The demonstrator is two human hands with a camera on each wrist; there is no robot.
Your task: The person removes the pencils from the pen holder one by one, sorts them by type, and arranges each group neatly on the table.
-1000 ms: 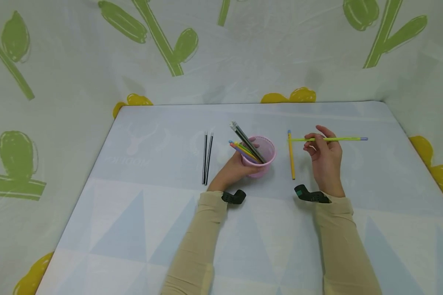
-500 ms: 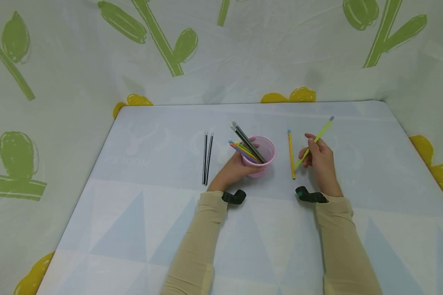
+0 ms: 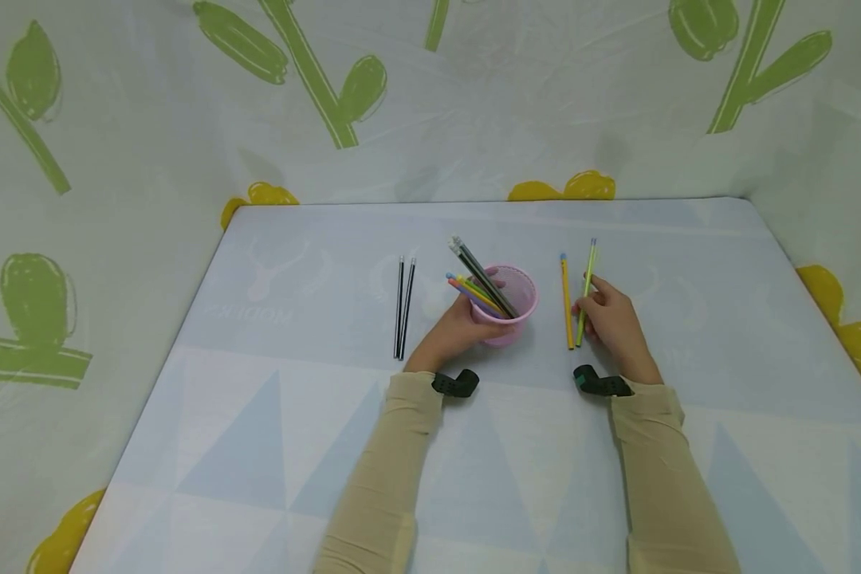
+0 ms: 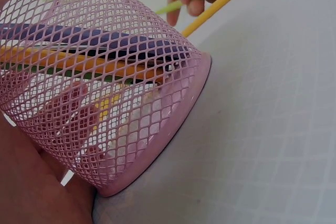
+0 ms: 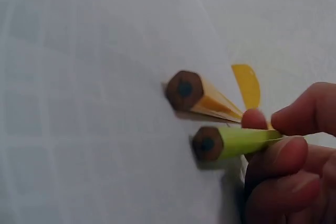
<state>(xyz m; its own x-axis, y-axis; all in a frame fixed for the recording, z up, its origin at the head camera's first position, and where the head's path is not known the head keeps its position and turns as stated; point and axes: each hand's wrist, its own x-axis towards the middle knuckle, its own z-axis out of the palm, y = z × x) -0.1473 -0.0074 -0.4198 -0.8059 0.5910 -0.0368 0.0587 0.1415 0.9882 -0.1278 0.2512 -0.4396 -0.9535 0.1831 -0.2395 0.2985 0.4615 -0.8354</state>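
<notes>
– what are you holding over there?
– my left hand (image 3: 450, 333) is curled round the cup (image 3: 525, 291), which has several pencils (image 3: 483, 279) leaning in it. my right hand (image 3: 612, 319) pinches the green pencil (image 3: 589, 271).
– and where does that one sit?
– at the fingertips, just right of the yellow pencil (image 3: 566, 303) on the counter (image 3: 273, 414). i can't tell if its end touches down. two black pencils (image 3: 398, 307) lie just left of my left hand.
</notes>
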